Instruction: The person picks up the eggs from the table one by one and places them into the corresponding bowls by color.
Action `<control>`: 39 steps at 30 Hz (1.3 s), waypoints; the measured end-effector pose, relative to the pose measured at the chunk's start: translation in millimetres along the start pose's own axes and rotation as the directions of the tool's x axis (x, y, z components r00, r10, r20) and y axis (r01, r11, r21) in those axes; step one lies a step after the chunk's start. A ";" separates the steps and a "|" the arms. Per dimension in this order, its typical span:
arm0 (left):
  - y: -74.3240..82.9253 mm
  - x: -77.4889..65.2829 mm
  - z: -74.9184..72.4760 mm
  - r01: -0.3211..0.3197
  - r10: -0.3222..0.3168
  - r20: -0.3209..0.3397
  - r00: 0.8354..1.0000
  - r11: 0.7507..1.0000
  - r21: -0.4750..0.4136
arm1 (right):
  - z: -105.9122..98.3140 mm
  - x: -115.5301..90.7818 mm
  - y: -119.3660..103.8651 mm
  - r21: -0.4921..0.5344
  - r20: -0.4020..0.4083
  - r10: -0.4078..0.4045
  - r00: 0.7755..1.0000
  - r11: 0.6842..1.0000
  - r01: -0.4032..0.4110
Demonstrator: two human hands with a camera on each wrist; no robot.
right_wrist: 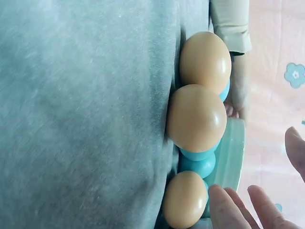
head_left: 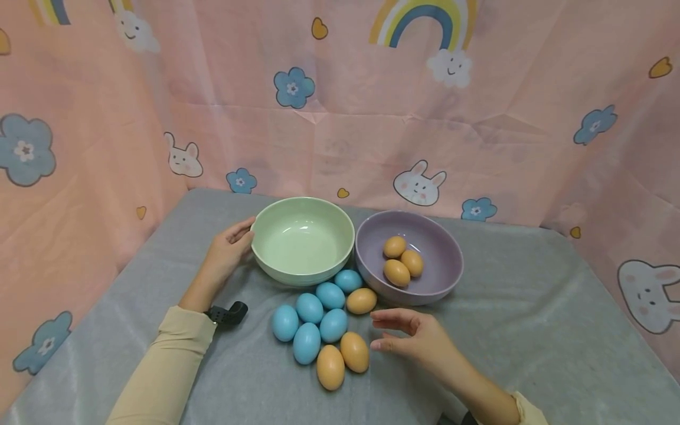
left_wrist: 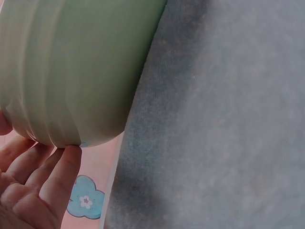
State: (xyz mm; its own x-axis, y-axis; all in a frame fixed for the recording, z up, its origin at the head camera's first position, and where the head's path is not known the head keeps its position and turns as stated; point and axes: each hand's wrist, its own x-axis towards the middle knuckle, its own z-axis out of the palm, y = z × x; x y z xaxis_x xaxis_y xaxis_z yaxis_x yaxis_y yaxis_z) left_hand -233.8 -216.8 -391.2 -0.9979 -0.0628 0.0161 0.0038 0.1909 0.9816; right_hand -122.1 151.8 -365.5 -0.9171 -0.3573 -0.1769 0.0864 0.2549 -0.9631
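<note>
My left hand rests against the left side of a pale green bowl; in the left wrist view its extended fingertips touch the bowl's outer wall, with the thumb tip near the rim. Just right of the loose eggs, my right hand holds nothing, thumb and fingers apart. Nearest its fingertips are an orange-brown egg and another brown egg farther back. A third brown egg lies closest to the front. Several blue eggs cluster on the cloth in front of the green bowl.
Beside the green bowl stands a purple bowl with three brown eggs in it. Grey cloth covers the table. A pink printed curtain hangs behind and along both sides.
</note>
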 end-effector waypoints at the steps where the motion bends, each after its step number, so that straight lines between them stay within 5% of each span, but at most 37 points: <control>1: -0.1 0.2 0.0 0.003 -0.003 0.000 1.000 1.000 0.000 | -0.1 0.0 0.9 0.003 0.011 -0.014 1.000 1.000 0.014; 16: -2.9 2.0 0.5 0.000 0.000 0.002 1.000 1.000 0.007 | 5.8 1.9 15.5 0.039 0.137 -0.038 0.990 0.999 0.033; 39: -2.0 1.3 -1.1 0.003 -0.003 -0.004 1.000 1.000 -0.019 | 14.8 10.1 26.7 -0.008 0.188 0.047 0.981 0.999 -0.047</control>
State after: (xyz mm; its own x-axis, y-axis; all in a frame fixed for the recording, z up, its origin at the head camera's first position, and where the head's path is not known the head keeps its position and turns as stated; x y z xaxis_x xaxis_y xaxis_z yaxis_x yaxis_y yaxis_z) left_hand -235.1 -218.4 -392.9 -0.9976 -0.0671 0.0142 0.0024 0.1724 0.9850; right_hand -123.3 141.6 -396.0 -0.8224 -0.5074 -0.2573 0.1260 0.2785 -0.9521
